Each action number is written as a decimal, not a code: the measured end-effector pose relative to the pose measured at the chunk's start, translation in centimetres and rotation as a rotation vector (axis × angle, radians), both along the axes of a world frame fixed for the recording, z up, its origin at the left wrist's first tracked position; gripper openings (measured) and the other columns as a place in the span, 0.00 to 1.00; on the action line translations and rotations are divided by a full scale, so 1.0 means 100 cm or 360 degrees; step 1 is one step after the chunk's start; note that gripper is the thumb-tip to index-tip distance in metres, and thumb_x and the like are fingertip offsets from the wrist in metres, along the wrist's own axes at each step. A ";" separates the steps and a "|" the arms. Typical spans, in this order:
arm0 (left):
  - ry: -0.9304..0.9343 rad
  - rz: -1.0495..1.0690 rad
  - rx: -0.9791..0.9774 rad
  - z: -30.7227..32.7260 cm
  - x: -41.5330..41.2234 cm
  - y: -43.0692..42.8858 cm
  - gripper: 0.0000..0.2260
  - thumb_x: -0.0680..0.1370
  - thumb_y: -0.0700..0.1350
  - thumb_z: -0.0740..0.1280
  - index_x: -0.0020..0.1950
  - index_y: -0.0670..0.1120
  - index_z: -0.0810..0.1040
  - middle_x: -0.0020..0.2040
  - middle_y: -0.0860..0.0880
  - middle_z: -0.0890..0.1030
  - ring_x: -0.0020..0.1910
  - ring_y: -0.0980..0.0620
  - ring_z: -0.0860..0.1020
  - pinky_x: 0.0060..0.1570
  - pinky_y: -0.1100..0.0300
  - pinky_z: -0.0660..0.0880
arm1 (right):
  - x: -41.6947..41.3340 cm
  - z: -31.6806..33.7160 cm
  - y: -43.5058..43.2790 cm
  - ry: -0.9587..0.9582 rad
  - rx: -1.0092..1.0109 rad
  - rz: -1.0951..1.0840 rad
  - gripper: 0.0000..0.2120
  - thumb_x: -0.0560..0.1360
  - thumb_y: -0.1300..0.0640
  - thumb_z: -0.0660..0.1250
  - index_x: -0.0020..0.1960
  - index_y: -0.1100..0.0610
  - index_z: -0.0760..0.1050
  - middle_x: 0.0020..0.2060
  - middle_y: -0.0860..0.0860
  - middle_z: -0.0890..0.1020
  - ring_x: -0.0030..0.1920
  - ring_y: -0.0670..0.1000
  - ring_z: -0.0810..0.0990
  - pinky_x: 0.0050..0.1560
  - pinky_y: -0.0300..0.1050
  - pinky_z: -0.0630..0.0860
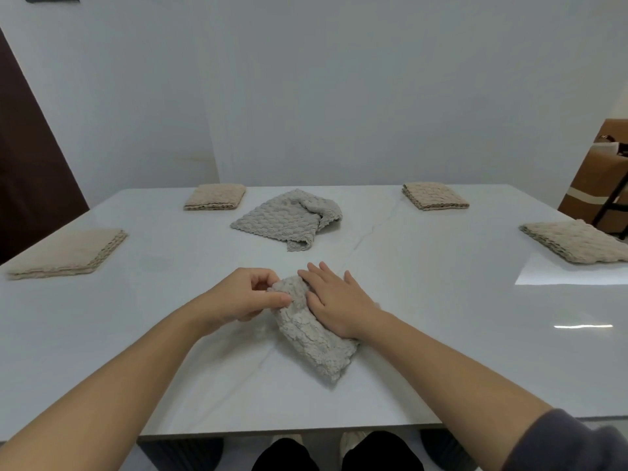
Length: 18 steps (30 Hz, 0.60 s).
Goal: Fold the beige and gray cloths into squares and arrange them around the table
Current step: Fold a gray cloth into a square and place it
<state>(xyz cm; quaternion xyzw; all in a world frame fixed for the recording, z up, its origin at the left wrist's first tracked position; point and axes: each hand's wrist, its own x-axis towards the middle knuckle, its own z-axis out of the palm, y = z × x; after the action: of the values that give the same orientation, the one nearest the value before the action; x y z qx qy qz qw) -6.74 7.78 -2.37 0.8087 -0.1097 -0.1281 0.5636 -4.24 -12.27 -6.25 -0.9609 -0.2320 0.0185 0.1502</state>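
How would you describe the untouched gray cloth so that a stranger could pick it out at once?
On the white table, look near the far edge, between the far-left beige square and the far-right beige square. The untouched gray cloth lies there. Unlike its neatly folded neighbours, it is rumpled, with one side bunched up.

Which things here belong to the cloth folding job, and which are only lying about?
Job: half-folded gray cloth, pinched by left hand, pressed by right hand; crumpled gray cloth; four folded beige cloths; table.
Lying about: cardboard box; dark door.
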 end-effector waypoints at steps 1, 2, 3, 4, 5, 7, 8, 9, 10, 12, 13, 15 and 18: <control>0.0082 -0.0050 0.0053 0.001 0.004 0.001 0.09 0.73 0.42 0.74 0.39 0.43 0.74 0.29 0.49 0.70 0.24 0.55 0.61 0.22 0.66 0.56 | 0.000 0.000 0.000 -0.0007 -0.0001 0.0003 0.25 0.82 0.49 0.45 0.79 0.49 0.51 0.79 0.48 0.51 0.78 0.48 0.46 0.76 0.59 0.44; 0.0142 -0.0095 0.0152 0.002 0.007 0.002 0.11 0.72 0.44 0.75 0.40 0.43 0.73 0.30 0.49 0.68 0.24 0.54 0.60 0.22 0.65 0.55 | 0.000 0.000 0.000 -0.0008 -0.0002 0.0001 0.25 0.82 0.49 0.46 0.78 0.49 0.51 0.79 0.48 0.51 0.78 0.48 0.46 0.76 0.59 0.44; 0.0195 -0.0134 0.0296 0.004 0.010 0.004 0.12 0.72 0.47 0.75 0.41 0.43 0.73 0.30 0.49 0.68 0.24 0.54 0.60 0.22 0.65 0.56 | 0.000 0.000 0.001 -0.0007 0.0000 -0.0005 0.25 0.82 0.49 0.46 0.78 0.49 0.51 0.79 0.48 0.52 0.78 0.48 0.46 0.76 0.59 0.44; 0.0250 -0.0175 0.0452 0.007 0.011 0.005 0.14 0.71 0.50 0.75 0.42 0.44 0.73 0.30 0.49 0.67 0.24 0.54 0.61 0.22 0.65 0.57 | -0.001 -0.001 0.001 -0.0007 0.0004 -0.0009 0.25 0.82 0.49 0.46 0.78 0.49 0.52 0.79 0.47 0.52 0.78 0.48 0.47 0.76 0.59 0.44; 0.0310 -0.0224 0.0574 0.010 0.012 0.005 0.14 0.72 0.52 0.75 0.41 0.45 0.73 0.29 0.50 0.66 0.25 0.54 0.61 0.24 0.65 0.58 | 0.000 -0.002 0.001 -0.0009 0.0008 -0.0011 0.25 0.82 0.48 0.46 0.78 0.49 0.52 0.79 0.47 0.52 0.78 0.48 0.47 0.76 0.59 0.44; 0.0411 -0.0328 0.0594 0.014 0.014 0.005 0.16 0.69 0.55 0.75 0.36 0.48 0.72 0.28 0.52 0.64 0.25 0.54 0.60 0.25 0.65 0.59 | 0.000 -0.002 0.001 -0.0016 0.0012 -0.0014 0.25 0.82 0.48 0.46 0.78 0.49 0.52 0.78 0.47 0.53 0.78 0.48 0.48 0.76 0.59 0.45; 0.0440 -0.0374 0.0513 0.016 0.015 0.004 0.15 0.67 0.55 0.75 0.34 0.49 0.73 0.28 0.52 0.64 0.25 0.55 0.60 0.26 0.66 0.59 | 0.000 -0.002 0.001 -0.0025 0.0013 -0.0016 0.25 0.82 0.48 0.46 0.78 0.49 0.53 0.78 0.47 0.53 0.78 0.48 0.48 0.76 0.59 0.45; 0.0457 -0.0426 0.0409 0.018 0.015 0.004 0.13 0.67 0.54 0.75 0.35 0.50 0.74 0.27 0.53 0.64 0.25 0.55 0.59 0.26 0.66 0.58 | 0.000 -0.002 0.001 -0.0034 0.0012 -0.0019 0.24 0.82 0.48 0.46 0.78 0.49 0.53 0.78 0.47 0.54 0.78 0.48 0.48 0.76 0.59 0.46; 0.0476 -0.0477 0.0306 0.020 0.016 0.005 0.11 0.69 0.50 0.75 0.37 0.49 0.75 0.27 0.54 0.64 0.24 0.56 0.58 0.25 0.66 0.56 | 0.000 -0.002 0.001 -0.0040 0.0010 -0.0024 0.24 0.82 0.48 0.46 0.78 0.49 0.53 0.78 0.47 0.54 0.78 0.48 0.49 0.76 0.59 0.46; 0.0540 -0.0542 0.0171 0.020 0.016 0.006 0.08 0.73 0.44 0.73 0.46 0.45 0.75 0.26 0.54 0.63 0.23 0.58 0.56 0.24 0.66 0.55 | 0.000 -0.003 0.001 -0.0034 0.0004 -0.0032 0.24 0.82 0.48 0.46 0.78 0.49 0.53 0.78 0.47 0.54 0.78 0.48 0.48 0.76 0.59 0.46; 0.0569 -0.0564 0.0148 0.019 0.015 0.006 0.10 0.74 0.42 0.71 0.51 0.43 0.73 0.26 0.54 0.63 0.22 0.58 0.56 0.23 0.66 0.54 | 0.000 -0.003 0.002 -0.0026 0.0003 -0.0034 0.24 0.82 0.48 0.46 0.78 0.49 0.53 0.78 0.47 0.54 0.78 0.48 0.48 0.76 0.59 0.45; 0.0595 -0.0579 0.0169 0.016 0.015 0.007 0.14 0.73 0.44 0.70 0.55 0.42 0.71 0.25 0.54 0.62 0.21 0.58 0.56 0.23 0.66 0.55 | 0.001 -0.003 0.002 -0.0010 0.0005 -0.0040 0.24 0.82 0.48 0.46 0.78 0.48 0.53 0.78 0.47 0.54 0.78 0.48 0.48 0.76 0.59 0.45; 0.0530 -0.0492 0.0212 0.015 0.012 0.013 0.12 0.72 0.43 0.72 0.50 0.42 0.71 0.25 0.53 0.61 0.22 0.56 0.55 0.24 0.65 0.54 | 0.001 -0.003 0.002 0.0010 0.0016 -0.0054 0.24 0.82 0.48 0.46 0.78 0.48 0.53 0.78 0.47 0.53 0.78 0.48 0.48 0.76 0.59 0.44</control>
<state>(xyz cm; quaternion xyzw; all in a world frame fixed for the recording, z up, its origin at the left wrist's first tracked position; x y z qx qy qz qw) -5.52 9.12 -0.86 0.7852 -0.1291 -0.3516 0.4931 -4.09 -12.12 -6.51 -0.9639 -0.2152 0.0180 0.1560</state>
